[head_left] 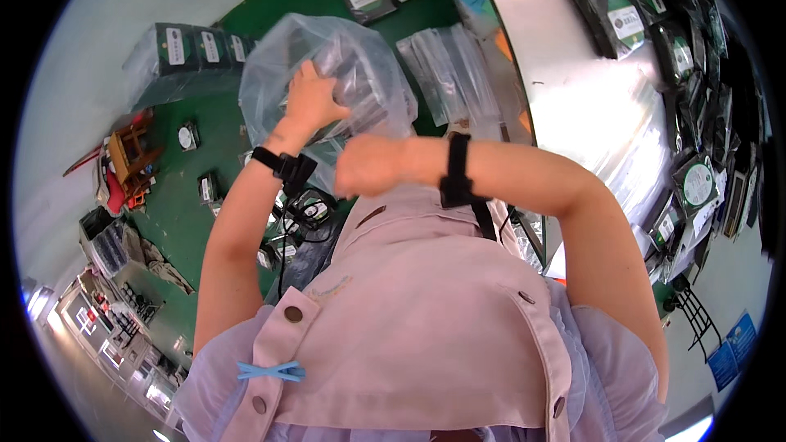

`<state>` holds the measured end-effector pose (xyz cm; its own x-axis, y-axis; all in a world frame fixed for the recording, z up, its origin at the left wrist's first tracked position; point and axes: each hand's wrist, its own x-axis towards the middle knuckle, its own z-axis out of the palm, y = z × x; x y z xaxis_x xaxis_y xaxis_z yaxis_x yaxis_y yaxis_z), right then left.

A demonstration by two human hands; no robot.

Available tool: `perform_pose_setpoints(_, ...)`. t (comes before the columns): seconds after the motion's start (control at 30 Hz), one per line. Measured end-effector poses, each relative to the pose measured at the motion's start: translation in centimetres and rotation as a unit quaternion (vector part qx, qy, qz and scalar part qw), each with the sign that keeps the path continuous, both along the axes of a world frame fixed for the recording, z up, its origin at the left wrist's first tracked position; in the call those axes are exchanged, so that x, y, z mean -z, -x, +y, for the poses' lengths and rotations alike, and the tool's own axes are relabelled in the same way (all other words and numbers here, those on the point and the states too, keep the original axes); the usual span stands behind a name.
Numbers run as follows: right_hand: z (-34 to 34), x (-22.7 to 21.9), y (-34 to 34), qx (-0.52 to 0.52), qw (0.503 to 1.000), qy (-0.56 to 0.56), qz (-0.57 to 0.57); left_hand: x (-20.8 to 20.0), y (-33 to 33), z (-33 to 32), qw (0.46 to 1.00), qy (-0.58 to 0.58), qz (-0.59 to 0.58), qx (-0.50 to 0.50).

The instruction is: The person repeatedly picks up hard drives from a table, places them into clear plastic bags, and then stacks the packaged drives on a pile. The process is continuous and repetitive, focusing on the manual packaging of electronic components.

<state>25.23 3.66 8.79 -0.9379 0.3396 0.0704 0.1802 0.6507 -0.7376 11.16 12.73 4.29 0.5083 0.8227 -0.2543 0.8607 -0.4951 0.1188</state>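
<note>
A large clear plastic bag (266, 82) stands with its mouth spread toward me, and shiny clear packets (360, 74) show inside it. My left hand (315, 102) reaches into the mouth over these packets, fingers spread and thumb apart. At the bag's near rim is my right hand (368, 165), its fingers curled closed; what they grip, if anything, is hidden. A black band with a small device is strapped on each wrist.
Several dark packs with white labels, wrapped in clear film (184, 57), stand left of the bag. Flat clear plastic sleeves (454, 74) lie to its right. On the white table (565, 106) are many dark packages (626, 20). A wooden stool (127, 151) stands at left.
</note>
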Motion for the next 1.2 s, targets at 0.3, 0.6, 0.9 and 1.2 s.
perform_pose_setpoints(0.3, -0.3, -8.1, -6.6, 0.198, 0.924, -0.294, 0.143, 0.3, -0.9, -3.2, 0.988, 0.117, 0.031, 0.096)
perform_pose_setpoints(0.6, 2.6, 7.9, -42.2, 0.912, 0.394, -0.099, -0.058, -8.4, -2.9, 2.7, 0.92, 0.276, 0.035, 0.277)
perform_pose_setpoints(0.9, 3.7, 10.4, -52.8, 0.817, 0.25, 0.271, 0.444, -20.8, -26.8, 8.3, 0.888, 0.365, -0.263, 0.098)
perform_pose_setpoints(1.2, -0.2, -1.4, -46.4, 0.885, 0.456, -0.079, 0.046, -0.1, -52.4, 15.9, 0.826, 0.423, -0.348, -0.131)
